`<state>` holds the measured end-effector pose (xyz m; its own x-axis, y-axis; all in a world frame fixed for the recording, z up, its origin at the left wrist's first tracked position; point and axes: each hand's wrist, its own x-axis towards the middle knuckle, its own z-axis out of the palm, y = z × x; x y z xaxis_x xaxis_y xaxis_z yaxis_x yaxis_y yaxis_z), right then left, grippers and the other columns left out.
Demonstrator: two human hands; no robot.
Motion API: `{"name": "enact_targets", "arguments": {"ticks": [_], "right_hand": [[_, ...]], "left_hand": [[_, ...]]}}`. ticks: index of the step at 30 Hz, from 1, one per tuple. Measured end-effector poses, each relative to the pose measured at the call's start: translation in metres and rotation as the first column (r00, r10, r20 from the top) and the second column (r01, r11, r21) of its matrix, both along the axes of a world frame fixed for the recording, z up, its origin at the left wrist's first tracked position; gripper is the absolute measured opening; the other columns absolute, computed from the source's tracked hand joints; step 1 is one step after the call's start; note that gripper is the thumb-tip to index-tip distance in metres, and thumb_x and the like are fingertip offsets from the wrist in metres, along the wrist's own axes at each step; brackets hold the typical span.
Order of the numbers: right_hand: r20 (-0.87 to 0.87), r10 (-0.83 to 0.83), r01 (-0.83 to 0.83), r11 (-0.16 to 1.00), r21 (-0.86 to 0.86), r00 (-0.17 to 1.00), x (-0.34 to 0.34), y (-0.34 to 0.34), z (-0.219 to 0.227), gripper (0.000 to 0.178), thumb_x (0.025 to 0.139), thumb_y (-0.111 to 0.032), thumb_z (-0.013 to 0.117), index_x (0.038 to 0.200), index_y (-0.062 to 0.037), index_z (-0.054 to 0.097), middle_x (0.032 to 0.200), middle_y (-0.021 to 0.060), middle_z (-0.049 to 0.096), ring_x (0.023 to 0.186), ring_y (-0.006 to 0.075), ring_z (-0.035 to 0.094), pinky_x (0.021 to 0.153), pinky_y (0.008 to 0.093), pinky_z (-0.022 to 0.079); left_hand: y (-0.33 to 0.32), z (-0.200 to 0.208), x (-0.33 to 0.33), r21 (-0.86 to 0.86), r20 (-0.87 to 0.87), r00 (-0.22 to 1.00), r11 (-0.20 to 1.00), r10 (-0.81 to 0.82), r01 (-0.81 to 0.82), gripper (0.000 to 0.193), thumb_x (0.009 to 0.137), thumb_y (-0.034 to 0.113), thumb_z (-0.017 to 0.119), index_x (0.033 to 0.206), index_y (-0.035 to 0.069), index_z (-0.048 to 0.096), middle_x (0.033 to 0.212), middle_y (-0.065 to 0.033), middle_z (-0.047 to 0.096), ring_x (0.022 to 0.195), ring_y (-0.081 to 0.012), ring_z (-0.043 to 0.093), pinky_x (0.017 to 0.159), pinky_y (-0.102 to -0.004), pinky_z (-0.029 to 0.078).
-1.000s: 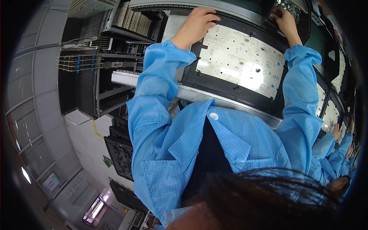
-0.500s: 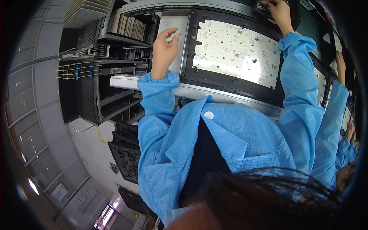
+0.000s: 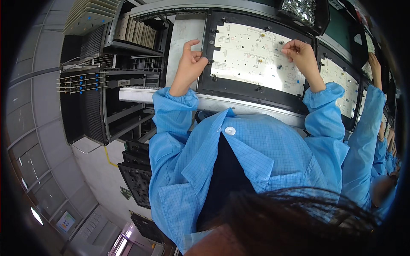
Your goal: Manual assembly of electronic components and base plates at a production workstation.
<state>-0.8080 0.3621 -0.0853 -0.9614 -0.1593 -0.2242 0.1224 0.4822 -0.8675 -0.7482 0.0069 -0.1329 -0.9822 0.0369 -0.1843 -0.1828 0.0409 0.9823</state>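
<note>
A white circuit board with printed markings and a few small parts lies in a black frame in front of me. My right hand is over the board's right part, thumb and fingertips pinched together. Whatever they hold is too small to make out. At the board's left edge is my left hand, index finger stretched out and apart from the thumb, other fingers curled. I see nothing in it. Its thumb is close to a black clip on the frame.
A black box of small shiny parts stands behind the frame's right end. Further right, another framed board sits on the line, near a co-worker's arm. Racks holding boards stand at left. A metal rail runs along the front.
My right hand has come back from the black box to above the board. My left hand has moved slightly right and down, its index finger and thumb spreading further apart.
</note>
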Motion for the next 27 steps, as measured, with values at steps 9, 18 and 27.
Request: {"name": "enact_targets", "arguments": {"ticks": [9, 18, 27], "right_hand": [[-0.028, -0.023, 0.012, 0.934, -0.358, 0.999, 0.020, 0.047, -0.013, 0.007, 0.090, -0.004, 0.064, 0.096, 0.0011, 0.064, 0.087, 0.0042, 0.069, 0.069, 0.0057, 0.057, 0.063, 0.0197, 0.047], [-0.042, 0.028, -0.037, 0.972, -0.233, 0.999, 0.041, 0.054, -0.009, 0.009, 0.090, -0.004, 0.063, 0.098, -0.0004, 0.067, 0.083, 0.0022, 0.067, 0.072, 0.0046, 0.057, 0.061, 0.0190, 0.043], [-0.197, -0.252, 0.211, 0.955, -0.209, 0.948, 0.045, 0.068, -0.013, 0.011, 0.093, -0.005, 0.060, 0.100, 0.0010, 0.066, 0.081, 0.0028, 0.066, 0.075, 0.0078, 0.060, 0.069, 0.0214, 0.047]], "left_hand": [[0.028, 0.049, 0.013, -0.817, -0.404, 0.903, 0.386, 0.145, -0.428, 0.037, 0.083, 0.012, 0.062, 0.117, -0.002, 0.058, 0.096, -0.0204, 0.065, 0.095, -0.0376, 0.058, 0.089, -0.0443, 0.046], [0.183, 0.054, -0.020, -0.733, -0.418, 0.789, 0.681, -0.450, 0.000, 0.018, 0.080, 0.006, 0.066, 0.097, 0.002, 0.069, 0.098, -0.0179, 0.065, 0.098, -0.0365, 0.057, 0.088, -0.0415, 0.047], [0.205, 0.031, -0.052, -0.813, -0.363, 0.726, 0.579, -0.584, 0.059, 0.008, 0.078, 0.006, 0.068, 0.082, -0.001, 0.067, 0.085, -0.0161, 0.064, 0.089, -0.0335, 0.061, 0.081, -0.0405, 0.049]]}}
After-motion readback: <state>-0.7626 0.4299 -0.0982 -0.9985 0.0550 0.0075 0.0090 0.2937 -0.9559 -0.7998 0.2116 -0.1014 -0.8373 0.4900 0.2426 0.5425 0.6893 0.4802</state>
